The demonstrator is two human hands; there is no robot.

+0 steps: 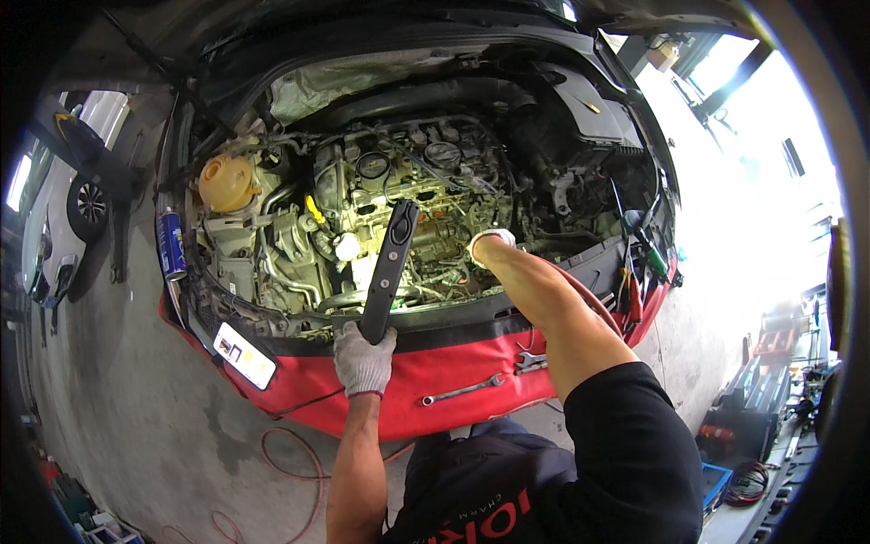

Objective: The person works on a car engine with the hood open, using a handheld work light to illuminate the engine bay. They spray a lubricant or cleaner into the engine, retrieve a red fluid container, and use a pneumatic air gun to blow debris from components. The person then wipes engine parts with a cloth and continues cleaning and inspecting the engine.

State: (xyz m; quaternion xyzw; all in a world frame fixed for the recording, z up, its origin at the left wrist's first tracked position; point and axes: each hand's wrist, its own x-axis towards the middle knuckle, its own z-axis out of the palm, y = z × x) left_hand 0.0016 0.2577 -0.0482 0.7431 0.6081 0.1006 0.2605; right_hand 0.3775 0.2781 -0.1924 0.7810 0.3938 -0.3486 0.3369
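My left grip point(364, 358) is closed round the lower end of a black work lamp point(388, 281) at the frame's centre. My right grip point(492, 240) reaches into the engine point(439, 245) right of centre, too hidden to tell its hold; at lower centre, a wrench point(464, 390) lies on the red cover point(408, 419).

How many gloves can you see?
2. One glove is on the left hand, around a long black bar. The other, white-cuffed glove is on the right hand at the engine, mostly hidden by the forearm.
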